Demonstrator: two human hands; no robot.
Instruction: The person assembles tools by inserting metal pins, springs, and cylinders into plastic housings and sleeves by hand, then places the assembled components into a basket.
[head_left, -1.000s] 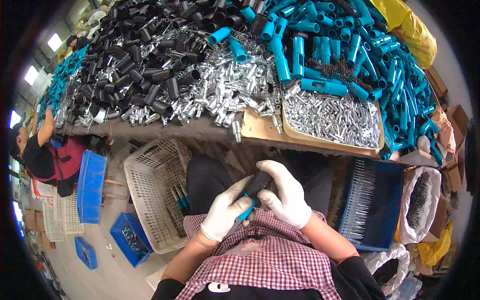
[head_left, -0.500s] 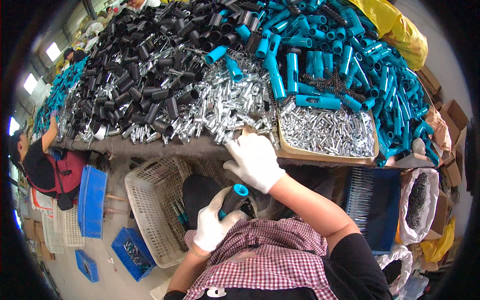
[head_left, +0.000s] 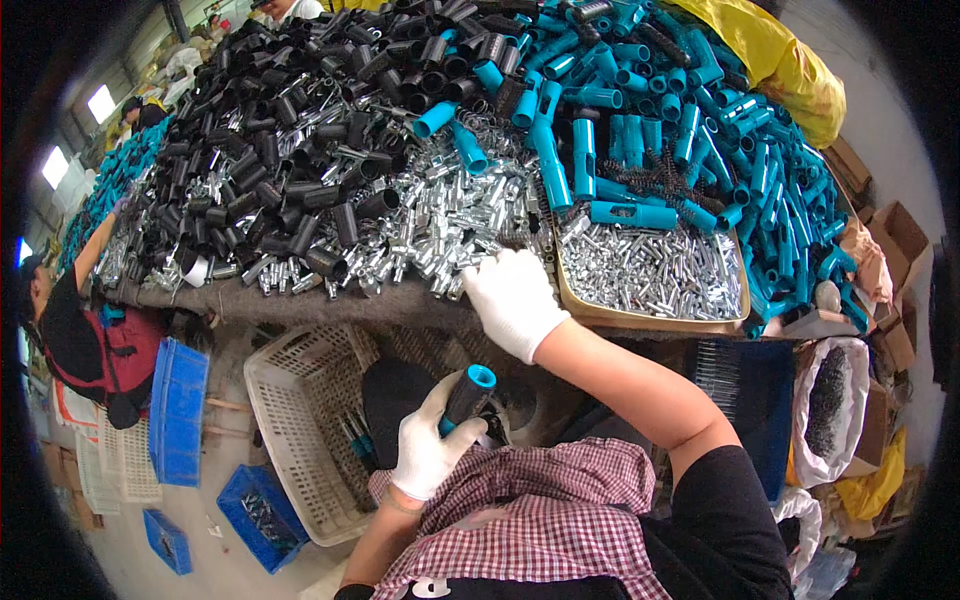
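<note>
My left hand [head_left: 425, 450], in a white glove, is wrapped round a teal tube with a black sleeve [head_left: 468, 398]; its open teal end points up and away from me. At the table's front edge my right hand [head_left: 515, 303], also gloved, reaches to the heap of silvery metal pins [head_left: 450, 220]. The right fingers are curled down, and whatever is in them is hidden. Just right of that hand lies a shallow cream tray [head_left: 655, 322] full of small metal pins. Black sleeves [head_left: 270, 190] are heaped to the left, teal tubes [head_left: 770, 180] to the right.
Below the table's edge stand a white plastic basket [head_left: 290, 440] with a few teal-ended pieces, blue bins [head_left: 180, 410] at left, and a dark blue tray [head_left: 745, 400] of thin metal rods. A white sack [head_left: 835, 410] is far right. Another person [head_left: 80, 310] works at far left.
My right hand has shifted slightly right, its fingers drawn in and curled more. My left hand still holds the tube in about the same place. The view has moved a little.
</note>
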